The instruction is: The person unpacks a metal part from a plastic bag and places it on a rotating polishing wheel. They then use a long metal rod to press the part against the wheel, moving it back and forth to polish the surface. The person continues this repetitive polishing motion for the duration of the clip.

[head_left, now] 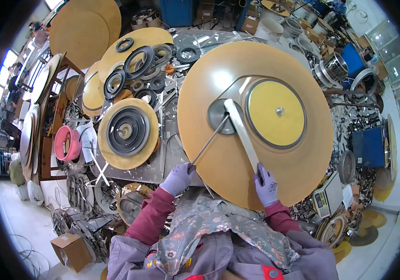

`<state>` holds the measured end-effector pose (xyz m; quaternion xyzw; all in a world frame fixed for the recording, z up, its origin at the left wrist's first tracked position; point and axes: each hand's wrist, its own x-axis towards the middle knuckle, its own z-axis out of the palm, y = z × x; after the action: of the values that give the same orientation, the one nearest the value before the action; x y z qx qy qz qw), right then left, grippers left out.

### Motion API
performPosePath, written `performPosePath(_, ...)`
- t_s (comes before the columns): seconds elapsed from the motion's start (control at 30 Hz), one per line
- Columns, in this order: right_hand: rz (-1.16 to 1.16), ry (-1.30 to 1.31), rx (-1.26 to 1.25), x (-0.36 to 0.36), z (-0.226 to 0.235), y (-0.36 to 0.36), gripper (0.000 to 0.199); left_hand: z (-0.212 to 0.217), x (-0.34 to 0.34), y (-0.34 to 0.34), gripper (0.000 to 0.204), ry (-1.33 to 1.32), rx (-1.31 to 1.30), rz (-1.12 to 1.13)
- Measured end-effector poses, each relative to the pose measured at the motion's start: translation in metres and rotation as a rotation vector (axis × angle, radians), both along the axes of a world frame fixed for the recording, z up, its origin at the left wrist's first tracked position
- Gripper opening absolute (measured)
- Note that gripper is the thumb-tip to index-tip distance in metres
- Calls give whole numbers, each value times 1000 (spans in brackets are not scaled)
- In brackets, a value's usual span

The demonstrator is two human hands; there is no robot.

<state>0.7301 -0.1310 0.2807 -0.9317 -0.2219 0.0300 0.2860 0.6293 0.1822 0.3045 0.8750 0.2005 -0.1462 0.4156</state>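
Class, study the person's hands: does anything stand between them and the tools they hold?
Only the lavender gloves. Through them, the left hand grips the thin, straight metal rod and the right hand the long, flat silver bar; nothing else visibly intervenes.

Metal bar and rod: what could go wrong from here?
The bar in the right hand could slip off the grey disc and scratch the large disc. The rod, in the left hand, ends by the bar and could knock it. The large disc seems to overhang the near edge of the table; leaning there might tip it.
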Motion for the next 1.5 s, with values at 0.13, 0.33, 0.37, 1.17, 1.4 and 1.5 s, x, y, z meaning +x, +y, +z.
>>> performPosePath(0.13, -74, 33, 76, 1, 14, 7, 47, 0, -4, 3, 32, -6, 1, -9)
performPosePath(0.33, -51, 22, 55, 0, 11, -3, 45, -7, -7, 9, 32, -10, 20, -17)
performPosePath(0.37, -47, 75, 3, -1, 14, 0, 45, -6, -6, 10, 32, -15, 18, -3)
performPosePath(1.17, -189, 694, 272, -18, 30, -22, 45, -10, -12, 5, 30, 6, 71, -18)
performPosePath(1.4, -250, 780, 371, -16, 35, -24, 43, -12, -13, 4, 31, -2, 66, 15)
performPosePath(1.5, -350, 659, 442, -19, 19, -64, 42, 2, -6, -1, 31, 40, 25, -17)
